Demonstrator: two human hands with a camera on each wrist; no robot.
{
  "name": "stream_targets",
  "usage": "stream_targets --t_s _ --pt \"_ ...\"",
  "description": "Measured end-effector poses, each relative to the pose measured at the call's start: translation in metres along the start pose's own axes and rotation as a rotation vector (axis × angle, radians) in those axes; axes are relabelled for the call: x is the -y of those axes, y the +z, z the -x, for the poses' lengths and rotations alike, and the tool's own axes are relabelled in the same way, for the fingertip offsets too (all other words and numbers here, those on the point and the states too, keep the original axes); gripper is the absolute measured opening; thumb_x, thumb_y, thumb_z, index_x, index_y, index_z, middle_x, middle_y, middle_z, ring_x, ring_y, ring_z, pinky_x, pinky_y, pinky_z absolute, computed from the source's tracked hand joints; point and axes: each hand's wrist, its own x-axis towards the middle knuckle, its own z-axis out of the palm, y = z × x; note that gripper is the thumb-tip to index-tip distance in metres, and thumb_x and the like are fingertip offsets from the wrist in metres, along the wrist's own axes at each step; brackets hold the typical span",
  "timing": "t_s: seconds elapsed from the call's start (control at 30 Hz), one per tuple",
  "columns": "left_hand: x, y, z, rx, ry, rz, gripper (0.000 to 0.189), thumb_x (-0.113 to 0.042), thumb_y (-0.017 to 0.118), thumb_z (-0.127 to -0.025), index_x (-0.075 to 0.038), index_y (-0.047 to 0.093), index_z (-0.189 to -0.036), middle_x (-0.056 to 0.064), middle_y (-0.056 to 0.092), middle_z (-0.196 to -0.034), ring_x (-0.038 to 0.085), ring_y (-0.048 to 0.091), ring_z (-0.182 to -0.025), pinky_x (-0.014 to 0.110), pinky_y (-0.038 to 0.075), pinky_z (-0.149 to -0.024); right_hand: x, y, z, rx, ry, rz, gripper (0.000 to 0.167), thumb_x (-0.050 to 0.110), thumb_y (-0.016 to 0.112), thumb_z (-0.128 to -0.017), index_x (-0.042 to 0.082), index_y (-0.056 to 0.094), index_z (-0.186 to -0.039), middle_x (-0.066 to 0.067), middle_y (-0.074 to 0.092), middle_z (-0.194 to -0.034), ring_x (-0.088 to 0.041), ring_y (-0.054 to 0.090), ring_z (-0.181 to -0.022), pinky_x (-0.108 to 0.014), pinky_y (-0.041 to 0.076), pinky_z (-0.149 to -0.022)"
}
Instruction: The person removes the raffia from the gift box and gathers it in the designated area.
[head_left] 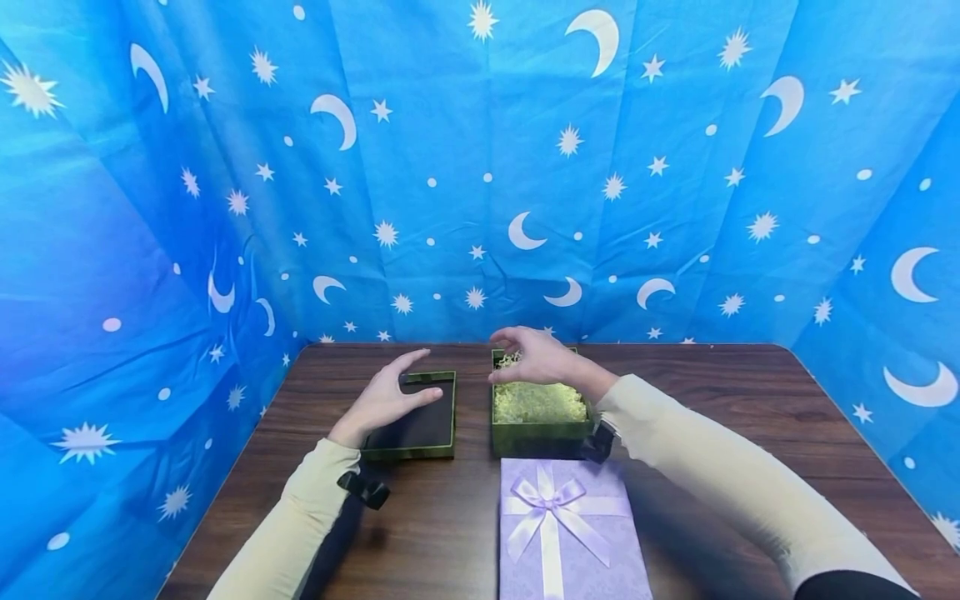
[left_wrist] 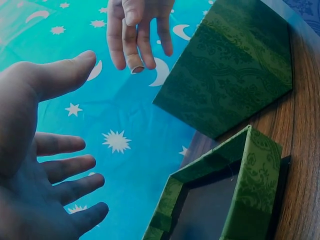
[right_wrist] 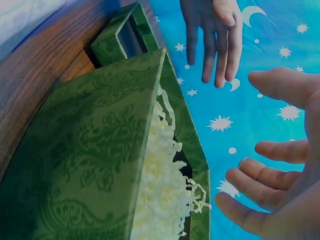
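My left hand (head_left: 386,400) hovers over the left part of a green box lid (head_left: 423,453), its fingers relaxed and holding nothing. The lid lies hollow side up, showing a dark inside. To its right stands a green patterned box (head_left: 536,440) filled with pale yellow shredded paper (head_left: 540,404). Above the box's far part is my right hand (head_left: 542,357), fingers loosely spread, with nothing between them. In the right wrist view, a few curly strands of shredded paper (right_wrist: 197,197) stick up near the box rim. The wrist views show both hands apart from box and lid.
A lilac gift box (head_left: 592,558) with a ribbon bow (head_left: 550,502) lies in front of the green box. All stand on a dark wooden table (head_left: 420,533). Blue cloth (head_left: 450,125) with moons and stars hangs behind and at both sides.
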Motion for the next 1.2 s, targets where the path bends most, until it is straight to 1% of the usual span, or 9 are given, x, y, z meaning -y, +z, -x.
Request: stream_targets --t_s 0.17,0.27,0.37,0.53,0.6,0.67,0.87,1.03,1.2 --pt "-0.004 0.004 -0.003 0.013 0.009 -0.013 0.079 -0.051 0.072 -0.084 -0.025 0.038 -0.15 0.007 0.036 -0.155 0.034 0.034 -0.142 0.06 0.033 -0.11 -0.004 -0.004 0.004 -0.006 -0.009 0.036 0.074 0.042 0.076 -0.079 0.007 0.051 -0.139 -0.015 0.059 -0.133 -0.031 0.058 -0.121 -0.06 0.028 -0.111" --pt "-0.007 0.006 -0.005 0.02 0.019 -0.015 0.079 -0.05 0.072 -0.084 -0.024 0.038 -0.15 0.007 0.036 -0.155 0.034 0.033 -0.143 0.059 0.032 -0.111 -0.006 -0.005 0.006 0.005 -0.017 0.036 0.074 0.04 0.076 -0.08 0.005 0.05 -0.139 -0.016 0.058 -0.135 -0.033 0.057 -0.121 -0.055 0.037 -0.107" --pt "-0.008 0.008 -0.006 0.03 0.033 -0.01 0.079 -0.049 0.072 -0.084 -0.023 0.038 -0.15 0.008 0.036 -0.156 0.034 0.033 -0.143 0.059 0.032 -0.112 -0.01 -0.005 0.007 0.008 -0.028 0.055 0.073 0.039 0.076 -0.08 0.005 0.051 -0.139 -0.015 0.057 -0.135 -0.033 0.057 -0.119 -0.053 0.038 -0.106" --pt "-0.009 0.01 -0.008 0.037 0.045 -0.011 0.079 -0.047 0.073 -0.084 -0.023 0.038 -0.15 0.009 0.035 -0.156 0.034 0.031 -0.144 0.058 0.031 -0.112 -0.014 -0.005 0.01 0.006 -0.048 0.071 0.074 0.039 0.077 -0.08 0.004 0.051 -0.139 -0.015 0.058 -0.134 -0.034 0.057 -0.12 -0.057 0.028 -0.112" --pt "-0.01 0.012 -0.009 0.037 0.051 -0.01 0.079 -0.047 0.073 -0.084 -0.023 0.038 -0.15 0.009 0.036 -0.156 0.033 0.031 -0.144 0.058 0.031 -0.113 -0.015 -0.005 0.012 0.005 -0.057 0.085 0.075 0.039 0.077 -0.08 0.003 0.05 -0.14 -0.017 0.058 -0.134 -0.034 0.056 -0.121 -0.057 0.027 -0.113" --pt "-0.01 0.013 -0.011 0.037 0.057 -0.007 0.079 -0.047 0.074 -0.084 -0.022 0.038 -0.15 0.009 0.036 -0.155 0.033 0.031 -0.144 0.058 0.032 -0.112 -0.016 -0.005 0.014 0.003 -0.068 0.101 0.075 0.038 0.077 -0.08 0.003 0.05 -0.14 -0.019 0.057 -0.134 -0.034 0.055 -0.122 -0.056 0.029 -0.112" --pt "-0.011 0.019 -0.014 0.048 0.055 0.005 0.08 -0.049 0.074 -0.083 -0.023 0.039 -0.15 0.007 0.037 -0.155 0.032 0.034 -0.143 0.057 0.033 -0.112 -0.02 -0.003 0.016 0.004 -0.074 0.129 0.074 0.04 0.078 -0.079 0.003 0.053 -0.138 -0.016 0.057 -0.135 -0.032 0.055 -0.121 -0.049 0.046 -0.101" --pt "-0.014 0.023 -0.015 0.064 0.048 0.013 0.078 -0.046 0.073 -0.084 -0.022 0.039 -0.15 0.007 0.038 -0.154 0.032 0.034 -0.142 0.057 0.033 -0.112 -0.021 -0.001 0.018 0.007 -0.074 0.13 0.072 0.041 0.078 -0.078 0.001 0.056 -0.134 -0.017 0.06 -0.131 -0.032 0.058 -0.119 -0.046 0.05 -0.096" --pt "-0.015 0.026 -0.016 0.075 0.043 0.008 0.08 -0.05 0.072 -0.083 -0.021 0.039 -0.15 0.007 0.038 -0.154 0.031 0.036 -0.142 0.056 0.033 -0.112 -0.023 0.001 0.018 0.006 -0.067 0.141 0.068 0.041 0.077 -0.079 0.0 0.059 -0.131 -0.017 0.062 -0.128 -0.032 0.059 -0.118 -0.045 0.051 -0.096"
